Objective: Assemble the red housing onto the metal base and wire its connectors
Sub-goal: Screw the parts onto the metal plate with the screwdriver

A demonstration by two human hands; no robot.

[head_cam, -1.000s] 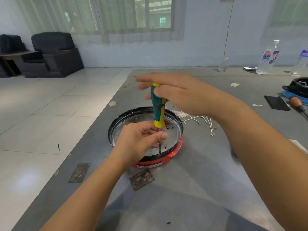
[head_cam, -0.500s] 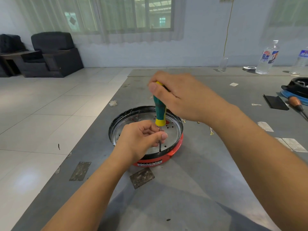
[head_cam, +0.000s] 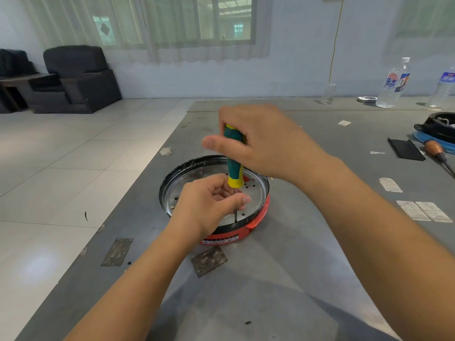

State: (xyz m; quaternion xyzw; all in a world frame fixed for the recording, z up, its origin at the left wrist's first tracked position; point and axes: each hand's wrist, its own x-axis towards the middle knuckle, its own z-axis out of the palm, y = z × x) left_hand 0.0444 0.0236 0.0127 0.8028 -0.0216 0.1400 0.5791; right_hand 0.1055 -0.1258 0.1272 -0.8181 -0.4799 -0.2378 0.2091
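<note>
Sat near the left edge of the grey surface (head_cam: 283, 267): red housing (head_cam: 258, 219) under the round metal base (head_cam: 197, 183), black rim on top. Stood upright over the near part of the metal base: green-and-yellow screwdriver (head_cam: 234, 166), tip down on the perforated plate. Wrapped round the upper handle from the right: right hand (head_cam: 266, 141), fingers clenched on it, thumb stretched left. Curled low beside the thin shaft, just above the metal base: left hand (head_cam: 209, 205), fingers (head_cam: 242, 200) pinching the shaft. Lay just in front of the red housing: a dark scuffed patch (head_cam: 209, 260). Stood far behind and right of the red housing: two water bottles (head_cam: 394, 82). Lay well right of it: a wooden-handled tool (head_cam: 437, 152) and a black flat piece (head_cam: 405, 152).
</note>
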